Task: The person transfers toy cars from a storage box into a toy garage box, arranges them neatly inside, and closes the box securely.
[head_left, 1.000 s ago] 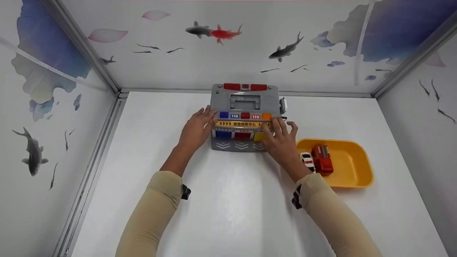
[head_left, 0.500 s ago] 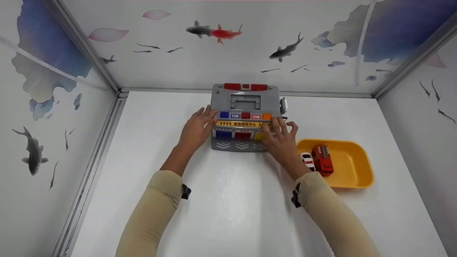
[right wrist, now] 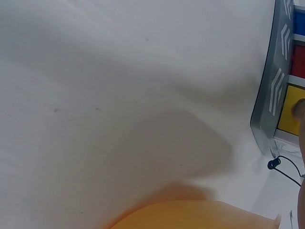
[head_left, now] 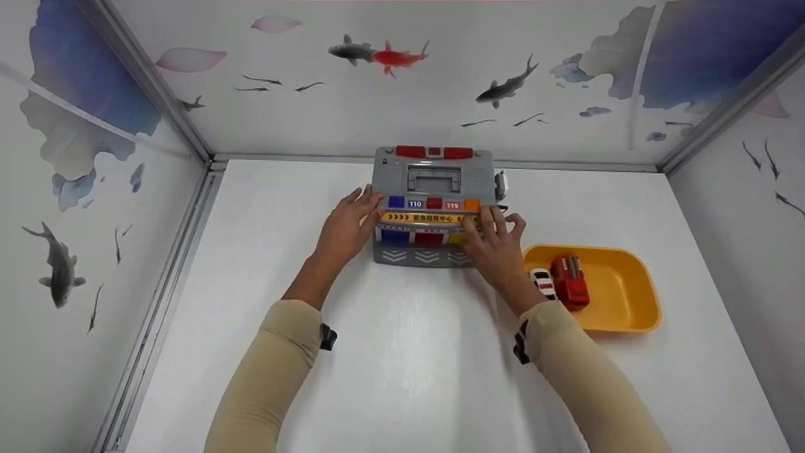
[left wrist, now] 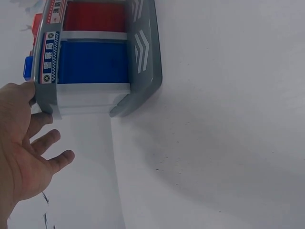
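A grey toy garage (head_left: 440, 178) with red lights, coloured buttons and blue, red and yellow doors stands near the back wall. My left hand (head_left: 343, 229) touches its left front corner; in the left wrist view the other fingers (left wrist: 62, 161) fan out loosely beside the white side wall. My right hand (head_left: 497, 251) lies at the right front corner, fingers spread and slightly bent. One of its fingertips meets the yellow door (right wrist: 289, 117) in the right wrist view, where most of that hand is out of frame. The blue door (left wrist: 95, 62) and red door (left wrist: 95, 16) are down.
To the right stands a yellow tray (head_left: 619, 283) holding a red toy fire truck (head_left: 570, 283) and a white toy car (head_left: 543, 283), partly covered by my right wrist. A thin black cord (right wrist: 286, 169) sticks out at the garage's right side. Printed panels enclose the white table (head_left: 402, 377).
Both hands keep their places on the toy garage. The whole head view shifts by only a few pixels; no object has visibly moved on the table.
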`<state>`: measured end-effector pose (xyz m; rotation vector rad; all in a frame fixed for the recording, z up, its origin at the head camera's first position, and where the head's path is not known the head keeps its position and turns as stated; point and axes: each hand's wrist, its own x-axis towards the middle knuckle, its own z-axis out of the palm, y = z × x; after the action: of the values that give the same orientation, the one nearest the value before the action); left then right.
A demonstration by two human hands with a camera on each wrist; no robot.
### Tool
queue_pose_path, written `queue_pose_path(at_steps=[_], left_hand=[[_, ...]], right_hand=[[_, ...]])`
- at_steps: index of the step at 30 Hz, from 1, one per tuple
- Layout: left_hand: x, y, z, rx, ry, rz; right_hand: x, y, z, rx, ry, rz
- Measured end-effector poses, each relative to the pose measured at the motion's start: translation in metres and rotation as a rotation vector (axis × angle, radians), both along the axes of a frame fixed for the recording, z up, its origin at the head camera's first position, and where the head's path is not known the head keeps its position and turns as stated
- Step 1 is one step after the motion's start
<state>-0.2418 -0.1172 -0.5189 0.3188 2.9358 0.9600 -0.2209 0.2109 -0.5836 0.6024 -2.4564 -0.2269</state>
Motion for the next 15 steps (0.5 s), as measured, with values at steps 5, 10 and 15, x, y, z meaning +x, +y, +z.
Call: queue_pose_path(at_steps=[5, 10, 15], left_hand=[[-0.0002, -0.0007, -0.0001, -0.004, -0.001, -0.001], [0.0002, -0.0008, 0.0001, -0.01, 0.005, 0.003], [0.0004, -0.0001, 0.0012, -0.009, -0.005, 0.02]], right_hand=[[-0.0001, -0.0021, -0.0018, -0.027, 0.011, 0.003], [-0.001, -0.0044, -0.0037, -0.031, 0.016, -0.006], [-0.0029, -0.0065, -0.0052, -0.072, 0.066, 0.015]])
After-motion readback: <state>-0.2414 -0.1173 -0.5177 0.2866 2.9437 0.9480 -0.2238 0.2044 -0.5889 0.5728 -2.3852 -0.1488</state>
